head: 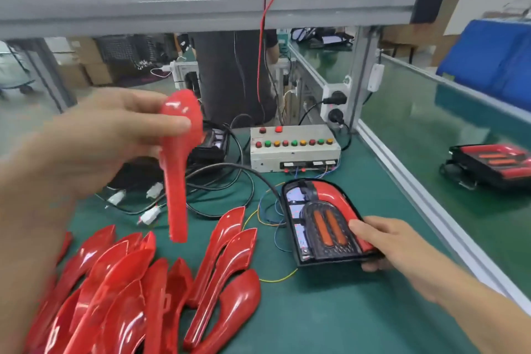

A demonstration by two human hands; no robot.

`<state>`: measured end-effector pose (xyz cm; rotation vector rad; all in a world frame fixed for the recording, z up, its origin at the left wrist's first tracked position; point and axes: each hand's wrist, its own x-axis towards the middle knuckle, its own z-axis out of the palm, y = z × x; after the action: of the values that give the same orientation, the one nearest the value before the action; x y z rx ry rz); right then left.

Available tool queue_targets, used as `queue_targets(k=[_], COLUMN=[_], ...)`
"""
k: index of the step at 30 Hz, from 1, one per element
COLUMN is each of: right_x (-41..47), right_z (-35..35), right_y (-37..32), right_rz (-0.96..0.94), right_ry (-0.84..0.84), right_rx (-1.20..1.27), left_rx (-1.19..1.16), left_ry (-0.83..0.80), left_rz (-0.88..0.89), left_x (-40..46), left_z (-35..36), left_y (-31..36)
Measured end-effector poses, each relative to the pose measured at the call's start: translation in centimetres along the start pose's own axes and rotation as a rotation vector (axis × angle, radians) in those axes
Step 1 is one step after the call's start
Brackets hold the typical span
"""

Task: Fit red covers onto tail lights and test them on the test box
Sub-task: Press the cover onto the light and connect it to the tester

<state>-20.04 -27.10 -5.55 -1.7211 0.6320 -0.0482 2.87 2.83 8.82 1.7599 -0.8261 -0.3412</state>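
My left hand (115,135) holds one red cover (178,169) up in the air by its rounded top, thumb across the front, with the long tail hanging down. My right hand (385,241) grips the near right corner of a black and red tail light (319,218) that lies on the green mat, thumb on its top face. Coloured wires run from the tail light toward the grey test box (296,149), which has a row of red, green and orange buttons.
A pile of several loose red covers (138,290) lies at the front left of the mat. Black cables and white connectors (152,210) sprawl left of the test box. Another tail light (494,167) sits on the conveyor at right, beyond an aluminium rail (425,204).
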Motion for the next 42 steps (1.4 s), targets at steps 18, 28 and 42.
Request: queue_targets(k=[18, 28, 42], right_x=[-0.3, -2.5, -3.6], right_z=[-1.3, 1.2, 3.4], right_y=[-1.3, -4.0, -1.3], right_rz=[-0.234, -0.669, -0.631], right_ry=[0.313, 0.359, 0.494], right_rx=[-0.284, -0.938, -1.149], left_rx=[-0.766, -0.757, -0.455], left_ry=[-0.014, -0.058, -0.036], left_rz=[-0.589, -0.367, -0.763], left_x=[6.3, 6.3, 7.9], left_z=[18.5, 19.4, 21.3], left_y=[-3.0, -2.1, -6.1])
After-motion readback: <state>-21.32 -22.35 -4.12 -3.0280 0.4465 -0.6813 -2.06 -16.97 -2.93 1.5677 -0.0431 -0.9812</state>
